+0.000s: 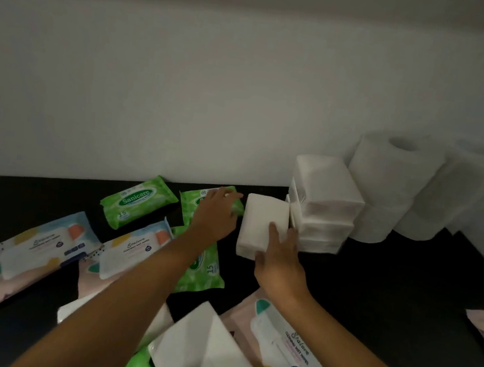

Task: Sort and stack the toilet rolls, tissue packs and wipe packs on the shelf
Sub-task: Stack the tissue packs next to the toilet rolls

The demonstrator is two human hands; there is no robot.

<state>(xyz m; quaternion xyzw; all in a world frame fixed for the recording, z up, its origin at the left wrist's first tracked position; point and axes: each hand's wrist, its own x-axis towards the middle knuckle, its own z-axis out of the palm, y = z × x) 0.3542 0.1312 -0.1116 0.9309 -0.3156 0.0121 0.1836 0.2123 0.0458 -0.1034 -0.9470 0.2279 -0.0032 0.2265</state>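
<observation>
The right hand (280, 264) grasps a white tissue pack (261, 220): the thumb lies flat on its top face and the other fingers curl round its near right corner. This pack is low at the dark shelf (387, 286), a little tilted, just left of the stack of tissue packs (324, 203) (the stack is several packs high). Right of the stack, against the white wall (185, 89), stand the toilet rolls (389, 179), two high.

The left hand (217, 210) lies with loose, nearly straight fingers over a green Sanicare wipe pack (188, 204), and its fingertips come close to the far left edge of the held pack; in this dim light it seems to grip nothing.

A second green pack (138, 203) lies farther left, and a third green pack (208, 272) lies partly under the left forearm. Two pastel wipe packs (33, 252) lie at the left side of the shelf. A third pastel pack (292, 351) lies near the front edge, beside a loose tissue pack (204, 351).
</observation>
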